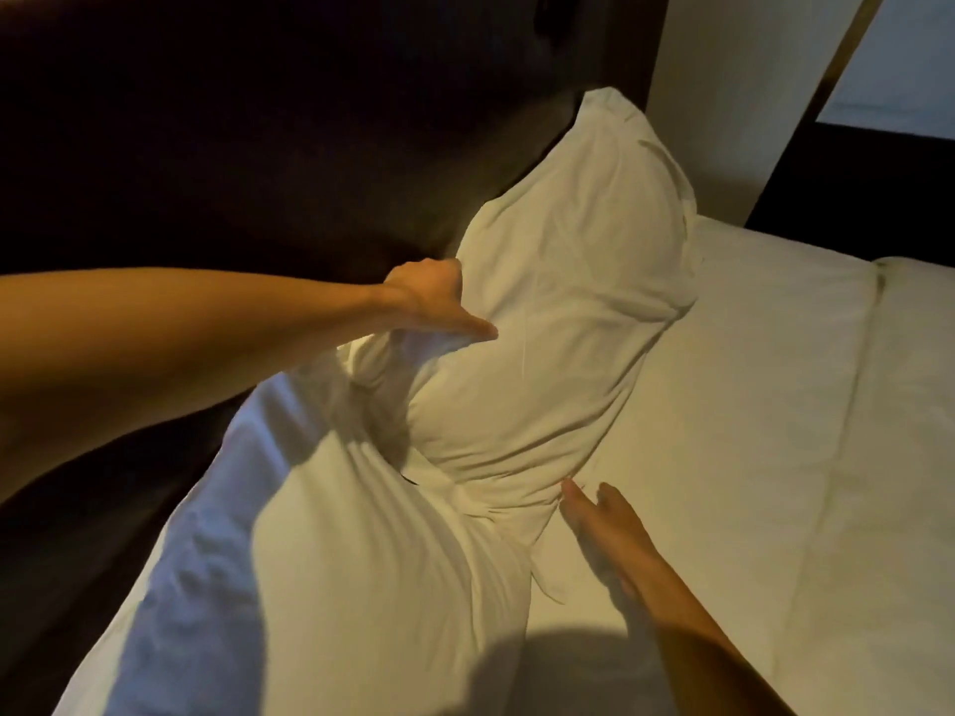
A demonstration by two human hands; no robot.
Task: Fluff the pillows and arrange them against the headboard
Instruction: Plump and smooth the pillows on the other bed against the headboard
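A white pillow point(563, 281) leans against the dark headboard point(232, 147), its top corner raised. A second white pillow point(372, 576) lies nearer to me, overlapping the first one's lower end. My left hand point(429, 297) is closed on the upper left edge of the far pillow, thumb stretched along the fabric. My right hand point(604, 524) lies flat with fingers apart on the sheet, fingertips touching the far pillow's lower corner.
The white bed sheet point(749, 431) spreads to the right with a folded cover edge point(909, 354). A pale wall point(749, 95) and a dark panel point(852, 188) stand beyond the bed's far side. Shadows of my arms fall across the near pillow.
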